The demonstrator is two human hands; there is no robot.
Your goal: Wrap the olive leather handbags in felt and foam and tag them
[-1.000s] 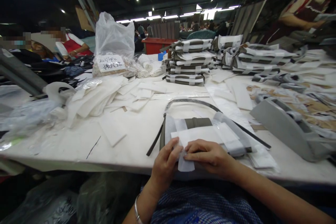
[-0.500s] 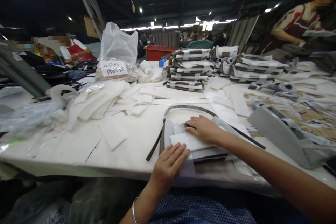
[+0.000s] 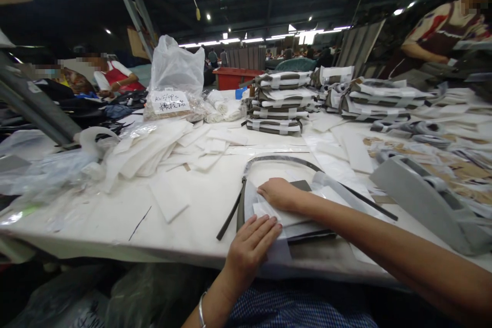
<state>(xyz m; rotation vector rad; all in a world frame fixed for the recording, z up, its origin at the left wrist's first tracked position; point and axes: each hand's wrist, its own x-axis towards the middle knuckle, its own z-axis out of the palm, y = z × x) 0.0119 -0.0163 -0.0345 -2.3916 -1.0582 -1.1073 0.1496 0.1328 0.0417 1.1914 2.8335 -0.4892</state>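
A dark-trimmed bag piece lies near the table's front edge, with white sheets on top and a long dark strap arching behind it. My left hand rests flat on the lower left of the white sheets, its fingers extended. My right hand lies just beyond it, fingers bent down at the left part of the white and translucent layers. Its fingertips touch the translucent sheet; what they hold is hidden.
A grey tape dispenser stands at the right. Stacked wrapped bundles rise at the back. Loose white sheets and a labelled plastic bag lie to the left. Other people work at both sides.
My right hand has moved left and its spread fingers have curled down. A dark patch now shows behind its wrist. My left hand stays on the sheets; the view has shifted slightly.
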